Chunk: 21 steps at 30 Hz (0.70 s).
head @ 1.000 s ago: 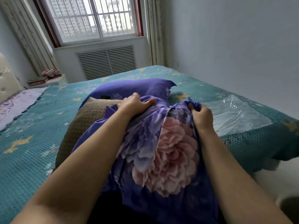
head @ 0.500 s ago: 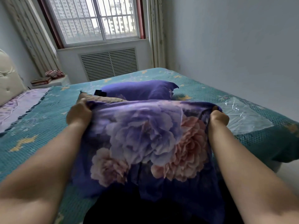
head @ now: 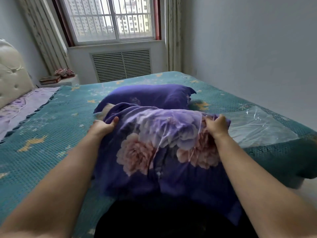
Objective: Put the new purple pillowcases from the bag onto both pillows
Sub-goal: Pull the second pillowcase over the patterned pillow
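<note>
A purple pillowcase with pink and lilac flowers (head: 159, 145) covers most of a pillow lying on the bed in front of me. Only a beige corner of that pillow (head: 107, 109) shows at the far left. My left hand (head: 103, 126) grips the pillowcase's left edge, thumb on top. My right hand (head: 216, 125) bunches the fabric at the right edge. Behind it lies a second pillow in a plain purple pillowcase (head: 147, 96).
A teal knitted bedspread (head: 51, 127) covers the bed. A flat clear plastic bag (head: 257, 127) lies to the right of the pillows. A tufted headboard (head: 12, 78) stands at the left, a wall runs close on the right, and a window with a radiator grille is ahead.
Both hands spread apart to the pillowcase's sides and pushed it farther over the pillow. Far less of the beige pillow shows now than a second ago.
</note>
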Each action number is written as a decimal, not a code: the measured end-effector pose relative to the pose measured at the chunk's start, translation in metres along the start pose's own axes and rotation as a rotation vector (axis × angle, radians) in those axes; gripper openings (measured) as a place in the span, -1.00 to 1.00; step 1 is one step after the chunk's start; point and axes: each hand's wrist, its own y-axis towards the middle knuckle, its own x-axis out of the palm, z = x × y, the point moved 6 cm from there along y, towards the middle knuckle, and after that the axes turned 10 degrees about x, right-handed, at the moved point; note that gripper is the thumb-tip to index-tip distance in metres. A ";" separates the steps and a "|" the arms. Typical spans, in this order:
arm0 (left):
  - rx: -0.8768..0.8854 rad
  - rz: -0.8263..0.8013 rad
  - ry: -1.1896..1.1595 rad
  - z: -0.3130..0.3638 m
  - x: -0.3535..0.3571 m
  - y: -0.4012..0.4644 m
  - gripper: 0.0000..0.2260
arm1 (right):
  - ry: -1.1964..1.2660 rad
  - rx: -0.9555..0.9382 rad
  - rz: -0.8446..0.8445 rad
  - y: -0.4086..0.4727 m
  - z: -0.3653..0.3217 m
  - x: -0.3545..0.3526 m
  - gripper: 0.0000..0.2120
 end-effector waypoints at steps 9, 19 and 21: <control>0.269 -0.119 0.226 0.071 0.065 -0.039 -0.39 | -0.265 -0.395 -0.020 -0.091 0.002 0.060 -0.50; 0.382 0.166 0.238 0.041 0.012 -0.012 -0.65 | -0.336 -0.285 -0.053 -0.071 0.030 0.064 -0.30; 0.241 0.184 0.295 0.007 0.002 0.000 -0.67 | -0.370 -0.159 -0.106 -0.059 0.048 0.060 -0.28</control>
